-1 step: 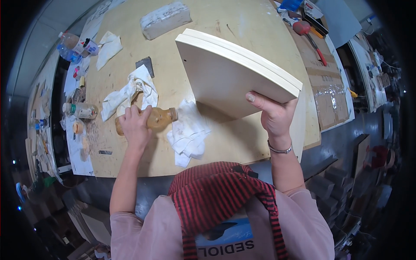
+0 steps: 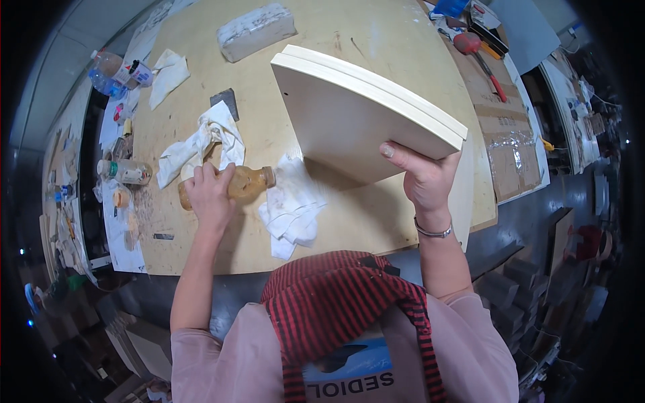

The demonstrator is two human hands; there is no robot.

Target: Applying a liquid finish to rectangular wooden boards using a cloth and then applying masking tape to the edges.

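My right hand [image 2: 428, 176] grips a pale panel [image 2: 349, 124] at its near right corner, thumb on the flat face. The panel stands tilted above the table, its light layered edge upward and a small dark hole near its far left corner. My left hand [image 2: 211, 195] is closed over a plastic bottle [image 2: 252, 184] of amber-brown liquid, lying on its side with its cap to the right. Beside the cap lies a crumpled white cloth [image 2: 293, 218]. Another stained white cloth [image 2: 225, 127] lies just beyond my left hand, next to a dark grey block [image 2: 226, 102].
A white wrapped block [image 2: 256, 32] lies at the table's far side. Along the left edge stand bottles [image 2: 124, 172] and a folded cloth [image 2: 169, 75]. At right, a red-handled mallet [image 2: 478, 57] lies on cardboard [image 2: 500, 134]. The wooden table [image 2: 383, 232] ends just before my body.
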